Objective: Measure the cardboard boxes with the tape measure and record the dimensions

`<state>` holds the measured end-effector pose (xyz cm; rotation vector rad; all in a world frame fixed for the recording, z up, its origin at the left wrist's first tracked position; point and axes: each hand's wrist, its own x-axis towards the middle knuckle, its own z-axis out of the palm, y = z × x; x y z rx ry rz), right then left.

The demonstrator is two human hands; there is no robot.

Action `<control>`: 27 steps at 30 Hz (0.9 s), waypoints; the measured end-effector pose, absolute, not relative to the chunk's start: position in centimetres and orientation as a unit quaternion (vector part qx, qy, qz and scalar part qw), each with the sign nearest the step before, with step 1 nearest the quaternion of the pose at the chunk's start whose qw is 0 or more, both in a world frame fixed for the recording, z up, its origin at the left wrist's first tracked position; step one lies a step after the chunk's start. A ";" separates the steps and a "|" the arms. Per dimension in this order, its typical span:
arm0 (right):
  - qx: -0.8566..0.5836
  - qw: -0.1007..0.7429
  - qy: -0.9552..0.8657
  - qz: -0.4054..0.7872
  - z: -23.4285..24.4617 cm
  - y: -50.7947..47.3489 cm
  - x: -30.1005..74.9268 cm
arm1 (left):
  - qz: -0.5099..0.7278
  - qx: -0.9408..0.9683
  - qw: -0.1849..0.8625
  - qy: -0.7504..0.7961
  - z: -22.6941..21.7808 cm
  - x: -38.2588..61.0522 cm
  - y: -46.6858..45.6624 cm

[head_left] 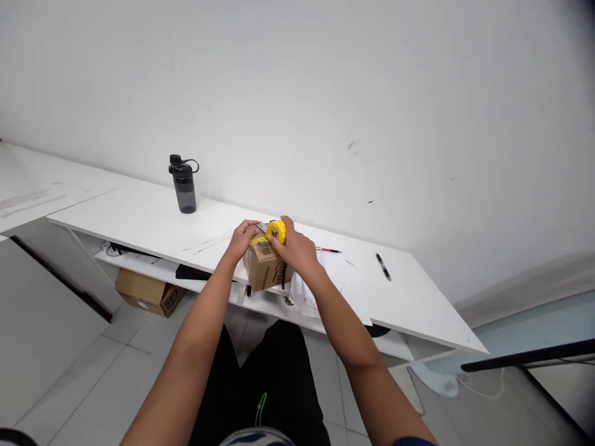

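A small brown cardboard box (263, 272) with dark print and a yellow strip across its top sits at the front edge of the white table. My right hand (297, 246) is wrapped round a yellow tape measure (277, 230) just above the box's top right side. A short length of the silver tape blade (262, 227) reaches left from the case over the box's far top edge. At that blade's free end, the fingers of my left hand (242, 240) are closed, resting against the box's upper left corner. Exactly how these fingertips grip the blade is hard to see.
White papers (341, 279) lie right of the box, with a red pen (328, 249) and a black marker (383, 267) beyond. A dark water bottle (185, 186) stands at the back left. Under the table (218, 226) are a shelf and another cardboard box (144, 291).
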<state>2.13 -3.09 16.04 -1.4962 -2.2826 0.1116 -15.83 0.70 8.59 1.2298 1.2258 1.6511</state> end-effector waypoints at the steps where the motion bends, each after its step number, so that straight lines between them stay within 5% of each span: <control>1: -0.525 0.193 -0.828 0.041 16.3 -2.4 1.7 | 0.642 0.478 0.365 0.476 8.5 -15.9 0.7; 27: -0.398 0.260 -0.877 0.075 15.6 1.8 -0.9 | 0.659 0.455 0.373 0.469 8.5 -15.8 0.0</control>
